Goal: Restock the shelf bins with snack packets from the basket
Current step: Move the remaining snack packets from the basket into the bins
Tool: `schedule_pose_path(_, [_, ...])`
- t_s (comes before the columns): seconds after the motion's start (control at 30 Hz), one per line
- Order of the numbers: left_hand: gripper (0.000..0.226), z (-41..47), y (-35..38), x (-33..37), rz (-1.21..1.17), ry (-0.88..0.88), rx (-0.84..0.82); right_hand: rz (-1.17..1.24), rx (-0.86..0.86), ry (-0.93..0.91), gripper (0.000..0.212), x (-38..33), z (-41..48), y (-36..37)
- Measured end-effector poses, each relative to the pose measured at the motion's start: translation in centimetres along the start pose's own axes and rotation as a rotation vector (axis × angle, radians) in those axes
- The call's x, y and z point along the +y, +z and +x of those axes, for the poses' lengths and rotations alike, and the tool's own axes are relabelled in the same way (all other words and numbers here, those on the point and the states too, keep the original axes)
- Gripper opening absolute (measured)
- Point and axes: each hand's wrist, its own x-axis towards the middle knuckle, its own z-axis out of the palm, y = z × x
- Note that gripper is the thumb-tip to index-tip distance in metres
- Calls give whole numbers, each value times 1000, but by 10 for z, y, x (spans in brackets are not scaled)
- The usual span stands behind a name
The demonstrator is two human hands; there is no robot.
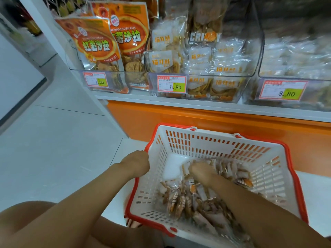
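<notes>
A white basket with a red rim [215, 140] sits tilted on the floor before the shelf. Clear snack packets [180, 199] with orange print lie heaped in its bottom. My left hand [138, 162] grips the basket's left rim. Inside the basket, my right hand [200, 171] is down among the packets with its fingers closed around some of them. On the shelf above stand clear bins: the middle bin [206, 86] holds the same small packets, the left bin [107, 81] holds large orange bags, and the right bin [293, 68] is blurred.
Red and yellow price tags [171, 83] hang on the bin fronts. An orange panel [197, 120] runs under the white shelf edge. Pale tiled floor [53, 140] spreads to the left. My bare knees [53, 228] show at the bottom.
</notes>
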Motion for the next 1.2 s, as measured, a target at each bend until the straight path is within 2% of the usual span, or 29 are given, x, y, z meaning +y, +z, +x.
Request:
schedule_pose_path(0.07, [26,-4,-3,-1,-9,24,24,75,80,92,13,0,-4,-10])
schedule_pose_path(0.13, [29,-5,-9,-1,-71,66,78,286,199,231,16,3,-8,-26])
schedule_pose_path(0.2, [28,-7,-20,2,-183,106,115,654,295,373,13,7,-18,-52])
schedule_pose_path(0.27, [37,-11,-33,6,-258,134,111,1130,299,440,8,9,-32,-82])
schedule_pose_path(0.3, [48,-13,-38,7,-315,145,118,1404,259,419,8,9,-41,-98])
schedule_pose_path(0.37, [67,-20,-46,7,-584,128,70,1899,172,280,11,7,-62,-124])
schedule_pose_path(0.43, [80,-29,-53,11,-909,164,-34,2201,126,96,17,3,-79,-143])
schedule_pose_path(0.47, [78,-33,-55,14,-1053,193,-94,2272,131,24,20,1,-86,-152])
schedule_pose_path(0.53, [62,-37,-60,25,-1341,262,-151,2308,164,-76,20,-3,-99,-166])
schedule_pose_path(0.57, [50,-39,-64,31,-1445,294,-127,2283,184,-109,20,-4,-105,-174])
schedule_pose_path(0.63, [29,-44,-73,40,-1499,342,14,2129,242,-130,24,-5,-115,-189])
schedule_pose_path(0.73, [22,-52,-89,46,-1326,389,296,1752,396,-25,38,-7,-128,-210])
schedule_pose_path(0.83, [27,-66,-108,51,-1134,525,400,1503,533,79,45,-10,-137,-226])
schedule_pose_path(0.93, [22,-79,-124,57,-1024,616,418,1456,618,84,38,-6,-144,-238])
schedule_pose_path(1.03, [17,-85,-136,64,-1014,660,513,1433,607,54,25,-3,-148,-245])
schedule_pose_path(1.2, [20,-85,-148,75,-897,717,719,1419,638,46,33,-7,-147,-255])
